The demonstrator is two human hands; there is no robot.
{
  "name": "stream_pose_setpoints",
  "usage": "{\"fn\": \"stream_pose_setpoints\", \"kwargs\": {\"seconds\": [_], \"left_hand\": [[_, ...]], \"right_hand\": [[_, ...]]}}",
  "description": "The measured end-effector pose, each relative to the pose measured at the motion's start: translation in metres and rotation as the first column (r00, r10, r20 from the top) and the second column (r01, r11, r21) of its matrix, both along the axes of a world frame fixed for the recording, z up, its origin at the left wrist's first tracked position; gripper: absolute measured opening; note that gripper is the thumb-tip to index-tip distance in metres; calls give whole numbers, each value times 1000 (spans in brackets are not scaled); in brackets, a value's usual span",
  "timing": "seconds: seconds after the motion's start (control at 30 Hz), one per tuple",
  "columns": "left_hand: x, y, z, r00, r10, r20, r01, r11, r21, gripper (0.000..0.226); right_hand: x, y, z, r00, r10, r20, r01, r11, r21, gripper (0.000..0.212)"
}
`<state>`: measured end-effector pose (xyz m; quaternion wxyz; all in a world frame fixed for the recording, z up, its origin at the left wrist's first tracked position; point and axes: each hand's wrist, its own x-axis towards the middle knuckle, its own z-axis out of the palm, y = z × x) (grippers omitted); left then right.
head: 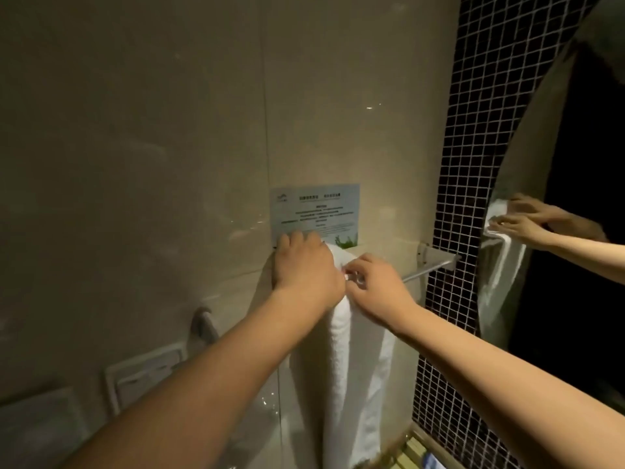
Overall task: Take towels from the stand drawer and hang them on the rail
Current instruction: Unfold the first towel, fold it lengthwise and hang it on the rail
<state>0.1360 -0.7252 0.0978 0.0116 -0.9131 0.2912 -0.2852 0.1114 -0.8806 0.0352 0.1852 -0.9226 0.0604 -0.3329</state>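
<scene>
Towel [341, 350] – white, folded, over rail [426, 270] – L hand [304, 269] grips, R hand [377, 286] pinches it.

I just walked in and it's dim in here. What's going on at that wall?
A person is hanging a white terry towel over the metal wall rail. It already hangs down from the rail. The left hand lies over its top at the rail, finger ends hidden, while the right hand pinches the fold beside it, apparently straightening it.
</scene>
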Motion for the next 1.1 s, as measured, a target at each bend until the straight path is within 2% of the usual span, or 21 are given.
{"fn": "stream_pose_setpoints", "kwargs": {"seconds": [0.07, 0.17, 0.23, 0.3, 0.4, 0.53, 0.63, 0.7, 0.77, 0.83, 0.87, 0.93, 0.97, 1.0, 1.1], "left_hand": [[-4, -3, -7, 997, 60, -55, -54, 992, 111, 55], [-2, -4, -18, 984, 104, -145, -71, 973, 222, 65], [-5, -7, -20, 975, 48, -217, -7, 983, 186, 67], [-8, -9, -21, 960, -77, -271, 103, 991, 84, 65], [-10, -9, -26, 924, -206, -321, 211, 977, -21, 54], [-11, -4, -31, 969, -176, -172, 196, 974, 110, 44], [-8, -5, -36, 948, -157, -276, 173, 984, 35, 40], [-4, -8, -35, 933, -139, -333, 152, 988, 14, 39], [1, -11, -33, 914, -123, -388, 135, 991, 4, 38], [4, -13, -32, 882, -138, -451, 142, 990, -25, 38], [6, -15, -33, 865, -155, -478, 155, 987, -39, 38], [7, -17, -35, 849, -175, -499, 173, 984, -51, 37], [7, -18, -36, 854, -179, -489, 175, 983, -54, 35], [7, -20, -36, 864, -184, -468, 176, 982, -62, 34], [8, -29, -34, 869, -206, -450, 155, 977, -147, 30]], "right_hand": [[-5, -4, -2, 993, -38, -110, 30, 997, -68, 25], [-17, -3, 3, 929, -158, -334, 71, 964, -258, 45], [-22, -3, 6, 900, -184, -396, 67, 954, -291, 51], [-23, -6, 6, 901, -162, -403, 49, 960, -275, 53], [-31, -14, -1, 957, -78, -278, 34, 986, -161, 61], [-43, -24, -14, 990, 26, -139, -32, 999, -42, 49], [-52, -26, -20, 993, 61, -99, -63, 998, -17, 49], [-53, -26, -24, 997, 25, -73, -26, 1000, -9, 47], [-49, -29, -30, 992, -120, -43, 120, 993, 18, 46], [-49, -27, -35, 972, -228, -60, 235, 951, 201, 51], [-50, -25, -36, 978, -192, -82, 208, 902, 378, 53], [-54, -19, -38, 994, -29, -108, 97, 707, 701, 52], [-54, -19, -39, 994, 1, -109, 82, 651, 755, 48], [-53, -21, -42, 995, -13, -101, 85, 651, 754, 43], [-45, -29, -44, 988, -142, -55, 144, 758, 636, 27]]}}
